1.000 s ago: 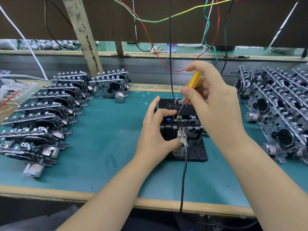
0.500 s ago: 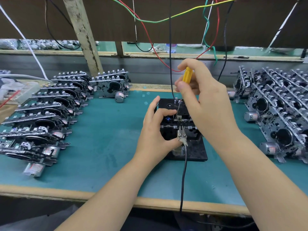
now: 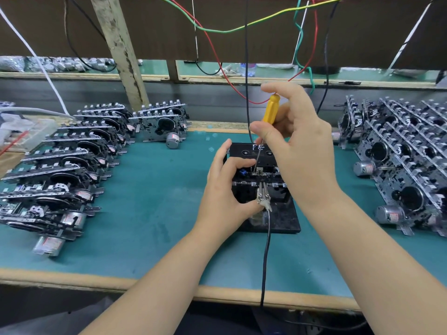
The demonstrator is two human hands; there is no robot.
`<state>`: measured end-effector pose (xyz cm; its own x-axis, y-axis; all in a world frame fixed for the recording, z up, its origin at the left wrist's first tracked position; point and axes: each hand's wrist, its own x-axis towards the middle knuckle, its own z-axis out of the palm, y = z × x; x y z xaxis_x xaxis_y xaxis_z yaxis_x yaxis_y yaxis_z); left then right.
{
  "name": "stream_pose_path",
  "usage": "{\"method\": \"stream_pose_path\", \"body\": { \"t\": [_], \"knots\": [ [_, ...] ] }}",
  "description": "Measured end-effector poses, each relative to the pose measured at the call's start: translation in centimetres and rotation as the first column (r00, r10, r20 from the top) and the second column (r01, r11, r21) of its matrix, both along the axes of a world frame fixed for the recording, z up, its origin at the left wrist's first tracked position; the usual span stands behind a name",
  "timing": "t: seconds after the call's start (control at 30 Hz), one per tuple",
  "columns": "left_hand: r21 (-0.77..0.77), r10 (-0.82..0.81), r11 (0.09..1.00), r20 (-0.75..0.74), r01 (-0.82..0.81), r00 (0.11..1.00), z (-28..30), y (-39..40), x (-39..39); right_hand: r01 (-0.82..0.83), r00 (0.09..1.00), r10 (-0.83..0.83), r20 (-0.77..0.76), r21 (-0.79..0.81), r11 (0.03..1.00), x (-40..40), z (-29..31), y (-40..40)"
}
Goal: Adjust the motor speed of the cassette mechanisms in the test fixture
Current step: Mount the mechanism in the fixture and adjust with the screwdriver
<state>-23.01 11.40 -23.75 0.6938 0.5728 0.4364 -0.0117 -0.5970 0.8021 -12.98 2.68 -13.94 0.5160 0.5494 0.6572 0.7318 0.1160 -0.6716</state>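
mid-adjust | my left hand (image 3: 225,192) grips the mechanism (image 3: 260,176) in the test fixture (image 3: 283,221), mid-worktop | right hand (image 3: 297,141) pinches yellow screwdriver (image 3: 270,110), tip down in it | stacks left (image 3: 63,170) and right (image 3: 406,165), can't tell which are done

The right hand (image 3: 297,151) hides the right part of the black fixture (image 3: 283,221). The screwdriver (image 3: 270,111) tip's seat is too small to tell. The mechanisms at right (image 3: 411,165) run off the edge.
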Motion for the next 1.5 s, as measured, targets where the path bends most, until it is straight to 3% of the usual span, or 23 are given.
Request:
{"method": "stream_pose_path", "body": {
  "t": [0.13, 0.27, 0.8, 1.1, 1.5],
  "knots": [
    [-0.006, -0.004, 1.0, 0.01, 0.004, 1.0, 0.1, 0.0, -0.1, -0.013, 0.999, 0.016, 0.047, -0.055, 0.998, -0.1, 0.1, -0.1],
    [-0.011, -0.004, 1.0, 0.008, 0.004, 1.0, 0.2, -0.1, -0.1, -0.08, 0.997, 0.079, -0.017, -0.089, 0.993, 0.6, 0.3, -0.6],
    [-0.026, -0.006, 1.0, 0.007, 0.007, 1.0, 0.2, -0.2, -0.2, -0.038, 0.999, 0.038, -0.008, 0.053, 0.998, 0.6, -0.6, -1.0],
    [-0.023, -0.009, 1.0, 0.004, 0.009, 1.0, 0.3, -0.1, -0.2, -0.011, 0.999, 0.009, 0.045, 0.025, 1.0, 0.7, -0.8, -0.9],
    [-0.01, -0.013, 1.0, 0.006, 0.013, 1.0, 0.2, -0.1, -0.2, -0.002, 1.0, 0.002, -0.002, 0.015, 1.0, 0.5, -0.4, -0.9]
  ]
}}
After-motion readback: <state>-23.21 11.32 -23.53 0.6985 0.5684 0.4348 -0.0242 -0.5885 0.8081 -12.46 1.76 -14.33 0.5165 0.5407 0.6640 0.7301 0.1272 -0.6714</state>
